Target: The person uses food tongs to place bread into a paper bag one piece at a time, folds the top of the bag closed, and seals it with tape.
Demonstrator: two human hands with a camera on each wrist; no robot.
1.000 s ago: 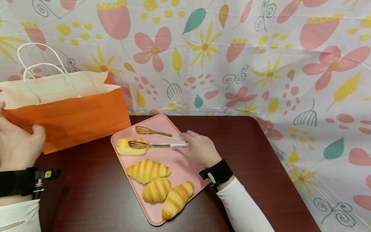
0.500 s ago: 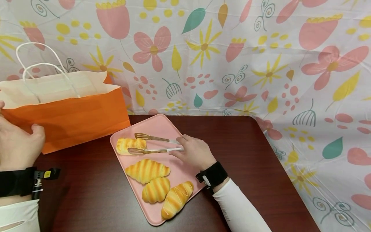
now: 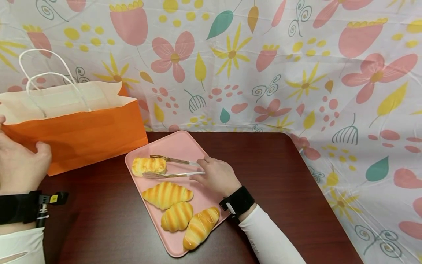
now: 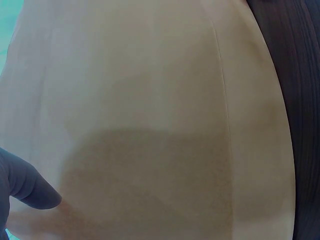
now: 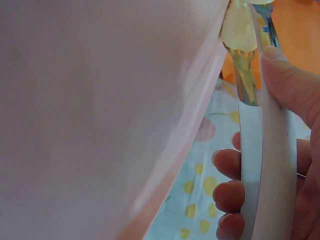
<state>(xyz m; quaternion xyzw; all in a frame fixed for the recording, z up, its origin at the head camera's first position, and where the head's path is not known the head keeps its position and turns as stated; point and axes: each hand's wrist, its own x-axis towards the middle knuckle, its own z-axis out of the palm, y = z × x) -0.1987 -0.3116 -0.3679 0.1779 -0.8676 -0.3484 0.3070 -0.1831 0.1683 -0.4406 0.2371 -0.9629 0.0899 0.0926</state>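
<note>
My right hand (image 3: 215, 176) grips a pair of tongs (image 3: 176, 175) by the white handles, thumb on one arm and fingers curled round the other in the right wrist view. The slotted metal heads stand apart on either side of a small rectangular pastry (image 3: 149, 166) at the tray's far left. Nearer on the pink tray (image 3: 178, 249) lie a long striped bread roll (image 3: 167, 195), a shorter roll (image 3: 177, 217) and a roll with icing lines (image 3: 201, 228). My left hand (image 3: 23, 161) rests at the side of an orange paper bag (image 3: 92, 135), thumb on its front.
The bag stands upright with its mouth open and white twisted handles (image 3: 54, 73) up, close by the tray's far left corner. Behind the dark wooden table (image 3: 257, 154) hangs a flower-printed cloth (image 3: 237, 66).
My right hand and the tongs have come slightly left and nearer, the lower head sinking from over the pastry to its near side. The left hand and bag have stayed put.
</note>
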